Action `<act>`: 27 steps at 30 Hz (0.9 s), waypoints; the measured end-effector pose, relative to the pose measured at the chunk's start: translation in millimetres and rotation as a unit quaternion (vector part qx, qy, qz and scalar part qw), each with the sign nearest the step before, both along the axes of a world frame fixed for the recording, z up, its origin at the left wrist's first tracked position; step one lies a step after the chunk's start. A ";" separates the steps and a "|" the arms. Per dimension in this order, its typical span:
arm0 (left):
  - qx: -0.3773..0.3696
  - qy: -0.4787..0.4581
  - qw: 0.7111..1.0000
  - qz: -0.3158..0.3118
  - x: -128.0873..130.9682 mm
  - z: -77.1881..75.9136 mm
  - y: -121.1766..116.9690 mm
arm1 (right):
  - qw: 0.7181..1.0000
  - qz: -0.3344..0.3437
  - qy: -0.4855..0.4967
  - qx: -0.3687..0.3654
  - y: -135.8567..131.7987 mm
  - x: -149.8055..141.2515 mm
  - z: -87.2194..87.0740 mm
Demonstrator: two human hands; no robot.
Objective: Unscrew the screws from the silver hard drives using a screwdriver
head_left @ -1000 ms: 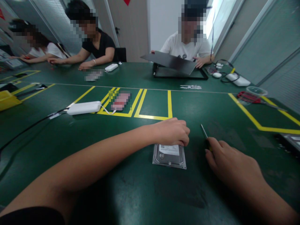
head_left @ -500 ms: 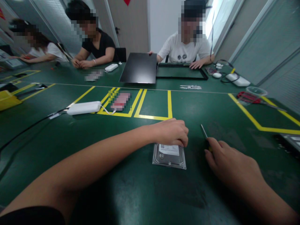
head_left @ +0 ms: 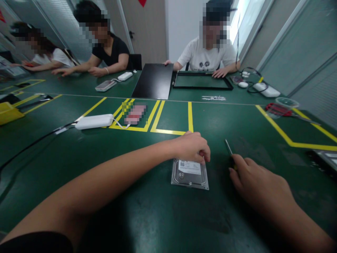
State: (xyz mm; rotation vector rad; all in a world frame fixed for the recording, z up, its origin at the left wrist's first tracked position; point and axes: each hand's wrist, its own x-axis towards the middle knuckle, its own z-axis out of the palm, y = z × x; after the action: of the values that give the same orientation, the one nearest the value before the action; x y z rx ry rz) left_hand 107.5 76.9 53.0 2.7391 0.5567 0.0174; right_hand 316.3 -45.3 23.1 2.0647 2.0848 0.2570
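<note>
A silver hard drive (head_left: 190, 176) with a white label lies flat on the green table in front of me. My left hand (head_left: 193, 147) is over its far edge, fingers curled in and closed; whatever the fingertips hold or touch is hidden behind the hand. To the right of the drive, my right hand (head_left: 256, 184) is closed around a screwdriver (head_left: 228, 147). The thin metal shaft points away from me, and a bit of dark and yellow handle shows by the fingers.
Yellow tape (head_left: 191, 117) marks rectangles on the table. A white power strip (head_left: 94, 121) and a blurred pink phone (head_left: 136, 114) lie ahead left. Across the table a person rests a hand on a dark panel (head_left: 152, 80) beside a black frame (head_left: 202, 87). A dark device (head_left: 325, 161) sits far right.
My left hand has shifted slightly back and left, uncovering more of the drive's label. My right hand barely moves. The person opposite has lowered the dark panel to the table, left of the frame.
</note>
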 end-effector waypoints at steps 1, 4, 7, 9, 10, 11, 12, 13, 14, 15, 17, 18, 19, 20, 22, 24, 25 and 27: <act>0.003 -0.006 1.000 0.005 -1.2 -0.3 -1.4 | 1.000 -0.001 0.000 -0.001 -0.1 0.1 -0.2; 0.023 -0.026 0.999 0.013 -5.1 -1.4 -6.6 | 1.000 0.004 -0.002 0.002 -0.5 1.5 -1.3; 0.054 -0.035 0.998 0.014 -8.2 -2.6 -13.2 | 1.000 0.005 -0.003 0.003 -0.6 2.7 -2.6; 0.081 -0.035 0.996 0.009 -9.6 -3.3 -18.2 | 1.000 0.001 -0.001 -0.003 -0.4 2.5 -2.8; 0.096 -0.033 0.995 0.008 -10.1 -3.7 -20.8 | 1.000 0.000 -0.001 -0.006 -0.3 2.1 -2.6; 0.110 -0.028 0.993 0.010 -10.5 -4.1 -23.5 | 1.000 -0.001 0.000 -0.010 -0.2 1.6 -2.2; 0.123 -0.023 0.992 0.014 -10.9 -4.6 -26.1 | 1.000 -0.002 0.000 -0.013 -0.3 1.1 -1.7; 0.135 -0.018 0.990 0.020 -11.3 -5.2 -28.8 | 1.000 -0.004 0.001 -0.015 -0.4 0.6 -1.1; 0.145 -0.015 0.989 0.027 -11.9 -5.8 -31.6 | 1.000 -0.006 0.001 -0.016 -0.6 0.2 -0.5; 0.154 -0.015 0.987 0.032 -12.6 -6.4 -34.4 | 1.000 -0.007 0.002 -0.017 -0.9 0.0 -0.1; 0.167 -0.024 0.985 0.039 -14.7 -7.7 -40.2 | 1.000 -0.008 0.002 -0.016 -1.5 -0.1 0.3; 0.170 -0.030 0.984 0.041 -16.0 -8.2 -43.2 | 1.000 -0.009 0.001 -0.016 -1.7 -0.1 0.2; 0.172 -0.036 0.983 0.045 -17.5 -8.5 -46.3 | 1.000 -0.009 0.000 -0.014 -1.9 0.0 -0.1; 0.171 -0.040 0.983 0.046 -19.1 -8.8 -49.3 | 1.000 -0.008 0.000 -0.014 -2.0 0.1 -0.5; 0.172 -0.042 0.983 0.052 -22.1 -9.1 -55.1 | 1.000 -0.008 0.001 -0.014 -2.1 0.1 -1.3; 0.172 -0.042 0.983 0.055 -24.5 -9.3 -60.0 | 1.000 -0.009 0.003 -0.016 -1.9 -0.3 -1.5; 0.173 -0.043 0.982 0.056 -25.3 -9.5 -62.1 | 1.000 -0.010 0.003 -0.018 -1.7 -0.6 -1.2; 0.173 -0.043 0.982 0.057 -26.4 -10.3 -65.6 | 1.000 -0.011 0.004 -0.020 -1.3 -1.3 -0.3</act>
State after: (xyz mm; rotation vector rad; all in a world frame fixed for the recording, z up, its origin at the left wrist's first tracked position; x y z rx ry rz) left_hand 81.1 11.3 42.7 3.0169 0.7454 0.2836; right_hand 315.0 -46.5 22.8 2.0671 2.0541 0.2042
